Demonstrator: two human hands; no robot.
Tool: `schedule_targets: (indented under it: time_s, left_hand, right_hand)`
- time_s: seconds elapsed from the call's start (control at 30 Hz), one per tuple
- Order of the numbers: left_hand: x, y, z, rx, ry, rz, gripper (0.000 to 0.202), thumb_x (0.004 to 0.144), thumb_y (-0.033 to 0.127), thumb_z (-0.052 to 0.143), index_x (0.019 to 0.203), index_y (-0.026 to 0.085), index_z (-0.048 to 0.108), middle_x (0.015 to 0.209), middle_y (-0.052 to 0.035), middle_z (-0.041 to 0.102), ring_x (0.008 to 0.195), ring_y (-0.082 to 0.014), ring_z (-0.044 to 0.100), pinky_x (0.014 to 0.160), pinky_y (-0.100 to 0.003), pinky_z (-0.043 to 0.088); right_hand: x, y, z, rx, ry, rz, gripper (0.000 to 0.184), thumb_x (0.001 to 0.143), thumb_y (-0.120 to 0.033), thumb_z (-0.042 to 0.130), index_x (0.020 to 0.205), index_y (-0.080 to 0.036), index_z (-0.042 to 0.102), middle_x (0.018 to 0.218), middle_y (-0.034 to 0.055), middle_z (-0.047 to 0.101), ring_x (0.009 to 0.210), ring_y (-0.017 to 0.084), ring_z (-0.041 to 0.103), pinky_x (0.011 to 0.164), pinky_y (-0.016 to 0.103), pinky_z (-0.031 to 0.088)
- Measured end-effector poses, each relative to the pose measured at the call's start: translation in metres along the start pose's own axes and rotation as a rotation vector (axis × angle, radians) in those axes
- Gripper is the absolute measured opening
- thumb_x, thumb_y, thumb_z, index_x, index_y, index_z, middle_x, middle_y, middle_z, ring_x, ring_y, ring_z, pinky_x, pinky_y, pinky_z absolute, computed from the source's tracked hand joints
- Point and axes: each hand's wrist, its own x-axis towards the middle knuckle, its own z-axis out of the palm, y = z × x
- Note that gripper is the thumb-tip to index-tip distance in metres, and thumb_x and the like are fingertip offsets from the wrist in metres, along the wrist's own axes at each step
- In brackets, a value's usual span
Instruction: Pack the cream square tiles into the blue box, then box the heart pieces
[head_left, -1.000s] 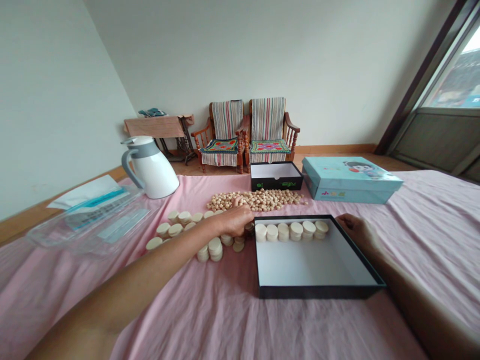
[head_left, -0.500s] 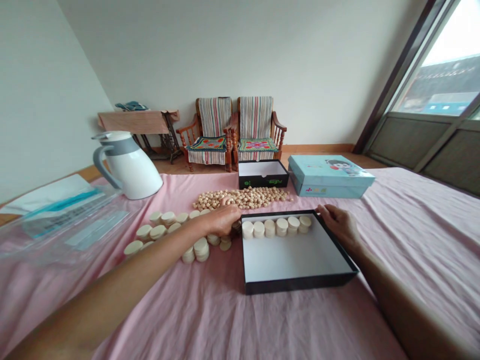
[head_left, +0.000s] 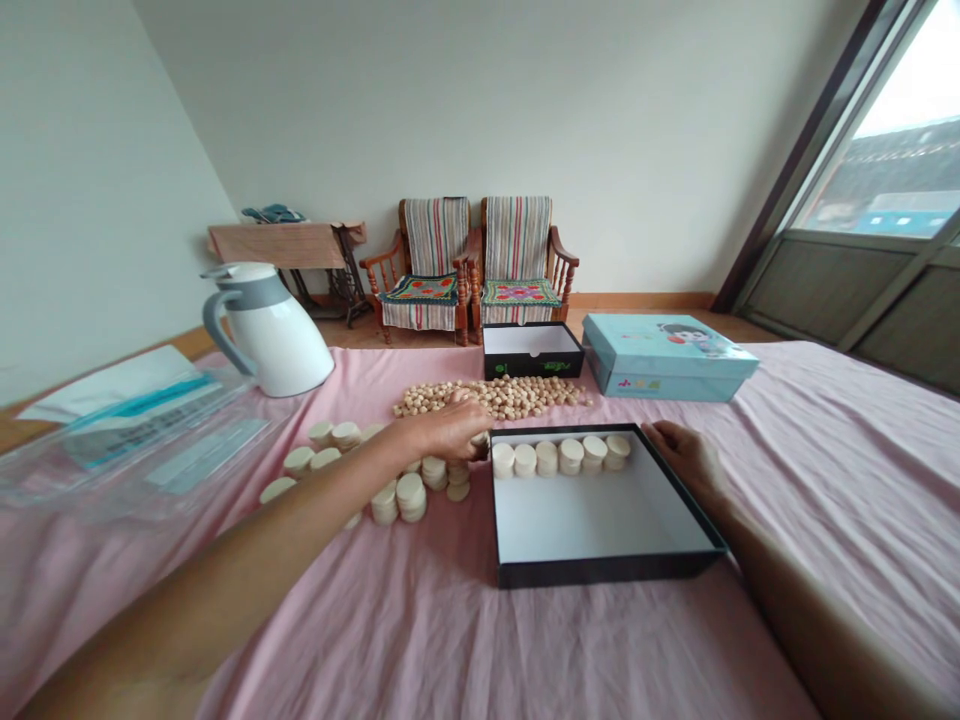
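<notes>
My left hand (head_left: pixel 454 427) is closed round a small stack of pale wooden discs (head_left: pixel 480 438), beside the left wall of a shallow black box (head_left: pixel 611 570) with a white inside. The fingers partly hide that stack. Along the box's far wall stands a row of several disc stacks (head_left: pixel 571 457). More stacks of round discs (head_left: pixel 411 497) stand on the cloth left of the box, some behind my left forearm. With its fingers curled, my right hand (head_left: pixel 686 458) holds the box at its far right corner.
Beyond the box lies a heap of small wooden beads (head_left: pixel 525 397). A smaller black box (head_left: pixel 534 352) and a light blue box (head_left: pixel 671 358) stand behind it. At left are a white jug (head_left: pixel 277 335) and clear plastic bags (head_left: pixel 172 430) on the pink cloth (head_left: pixel 420 620).
My left hand has lifted slightly and turned beside the box's left wall, with discs now showing under its fingers. My right hand stays at the far right corner. The view has shifted slightly.
</notes>
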Motion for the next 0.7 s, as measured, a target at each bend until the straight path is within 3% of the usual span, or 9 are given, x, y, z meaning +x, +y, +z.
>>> schedule_targets:
  time_s: [0.23,0.4,0.5,0.6,0.7]
  left_hand:
    - [0.001,0.005,-0.044,0.031,0.041,0.007,0.006,0.075,0.020,0.061,0.076,0.016,0.066,0.079,-0.0027,0.066,0.082,-0.0190,0.057,0.086,-0.031,0.036]
    - [0.023,0.046,-0.076,-0.059,0.067,0.157,0.015,0.078,0.026,0.065,0.087,0.015,0.067,0.087,-0.0046,0.067,0.082,-0.0173,0.059,0.074,-0.025,0.041]
    - [0.046,0.081,-0.070,-0.086,0.010,0.269,0.019,0.079,0.029,0.065,0.091,0.014,0.068,0.087,-0.0052,0.069,0.080,-0.0166,0.061,0.068,-0.024,0.042]
    - [0.066,0.116,-0.052,-0.034,-0.086,0.290,0.018,0.078,0.031,0.065,0.084,0.015,0.070,0.081,-0.0057,0.070,0.073,-0.0175,0.062,0.061,-0.026,0.042]
    - [0.080,0.141,-0.035,0.065,-0.092,0.315,0.020,0.078,0.028,0.064,0.083,0.010,0.071,0.082,-0.0112,0.071,0.075,-0.0213,0.064,0.060,-0.029,0.045]
  right_hand:
    - [0.003,0.007,0.002,-0.002,0.011,0.005,0.043,0.083,-0.054,0.042,0.060,-0.019,0.053,0.049,-0.0019,0.042,0.051,0.014,0.042,0.047,0.026,0.027]
    - [0.004,0.012,0.007,0.023,0.064,-0.012,0.044,0.082,-0.054,0.042,0.059,-0.018,0.053,0.049,-0.0018,0.043,0.050,0.013,0.041,0.047,0.025,0.027]
    - [0.006,0.017,0.009,0.054,0.019,0.002,0.043,0.081,-0.054,0.044,0.061,-0.018,0.056,0.049,-0.0008,0.047,0.050,0.014,0.043,0.046,0.025,0.028]
    - [0.007,0.020,0.010,0.087,0.005,-0.003,0.042,0.079,-0.054,0.048,0.062,-0.017,0.059,0.049,0.0005,0.051,0.050,0.015,0.046,0.045,0.025,0.029]
    - [0.007,0.020,0.011,0.140,0.006,-0.015,0.042,0.078,-0.054,0.050,0.058,-0.018,0.057,0.047,0.0004,0.050,0.049,0.014,0.046,0.044,0.024,0.030]
